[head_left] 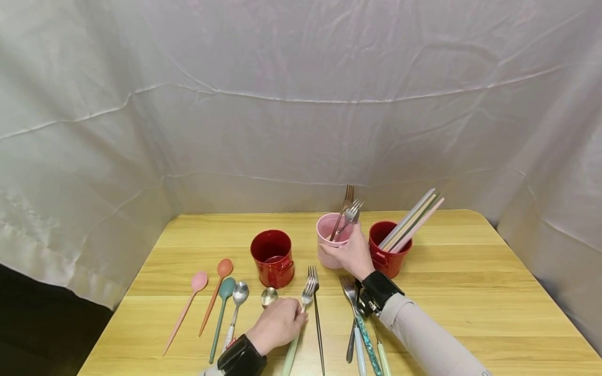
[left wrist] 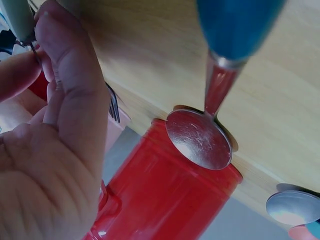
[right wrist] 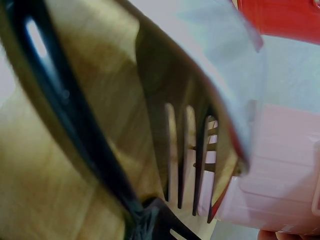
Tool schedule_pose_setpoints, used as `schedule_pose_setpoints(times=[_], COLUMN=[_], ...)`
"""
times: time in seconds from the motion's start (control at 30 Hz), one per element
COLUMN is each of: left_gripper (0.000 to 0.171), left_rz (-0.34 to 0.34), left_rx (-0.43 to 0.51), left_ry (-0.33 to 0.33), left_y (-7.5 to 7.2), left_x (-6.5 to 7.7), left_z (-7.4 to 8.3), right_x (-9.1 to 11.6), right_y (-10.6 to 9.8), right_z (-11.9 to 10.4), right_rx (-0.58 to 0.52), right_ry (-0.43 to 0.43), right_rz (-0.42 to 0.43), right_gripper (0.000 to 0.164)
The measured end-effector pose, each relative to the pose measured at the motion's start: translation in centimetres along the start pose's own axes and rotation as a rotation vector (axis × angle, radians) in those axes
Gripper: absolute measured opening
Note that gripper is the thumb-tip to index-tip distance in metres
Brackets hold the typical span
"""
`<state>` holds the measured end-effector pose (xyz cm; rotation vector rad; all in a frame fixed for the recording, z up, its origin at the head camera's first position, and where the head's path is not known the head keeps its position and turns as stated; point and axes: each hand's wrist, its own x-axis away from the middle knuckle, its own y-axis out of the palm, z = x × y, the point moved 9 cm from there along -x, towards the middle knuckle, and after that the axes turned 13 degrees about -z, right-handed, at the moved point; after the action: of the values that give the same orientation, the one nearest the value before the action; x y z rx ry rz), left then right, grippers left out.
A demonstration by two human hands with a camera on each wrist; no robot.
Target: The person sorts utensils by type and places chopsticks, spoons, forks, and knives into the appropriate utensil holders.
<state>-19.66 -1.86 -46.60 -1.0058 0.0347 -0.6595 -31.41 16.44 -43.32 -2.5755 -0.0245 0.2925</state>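
In the head view my left hand [head_left: 280,324] pinches a fork with a pale green handle [head_left: 290,355] near its neck. The left wrist view shows thumb and finger meeting at that pale handle [left wrist: 17,20]. A spoon with a blue handle [left wrist: 240,25] lies beside this hand. My right hand [head_left: 354,255] grips the side of a pink cup [head_left: 327,257], thumb across its front. Several forks [head_left: 350,211] stand in the cup, tines up. Below the right wrist lie more forks [head_left: 349,287], whose tines [right wrist: 190,155] show close up in the right wrist view.
An upright red bucket [head_left: 273,266] stands left of the pink cup. Another red bucket [head_left: 388,263] at right holds several chopsticks [head_left: 414,222]. Several spoons [head_left: 226,287] lie spread on the left of the wooden table [head_left: 475,303]. A dark fork [head_left: 318,324] lies between the hands.
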Motion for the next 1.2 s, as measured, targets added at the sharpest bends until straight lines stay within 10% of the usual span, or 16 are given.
schedule_pose_setpoints(times=[1.2], left_gripper=[0.015], left_rz=[0.400], left_rx=[0.102], left_ry=[0.242], left_y=[-7.9], left_x=[-1.6], left_z=[4.6], right_x=[0.1], right_y=[-0.2], right_z=[-0.2], right_rx=[-0.013], right_ry=[-0.051], right_rz=[0.012], right_gripper=[0.087])
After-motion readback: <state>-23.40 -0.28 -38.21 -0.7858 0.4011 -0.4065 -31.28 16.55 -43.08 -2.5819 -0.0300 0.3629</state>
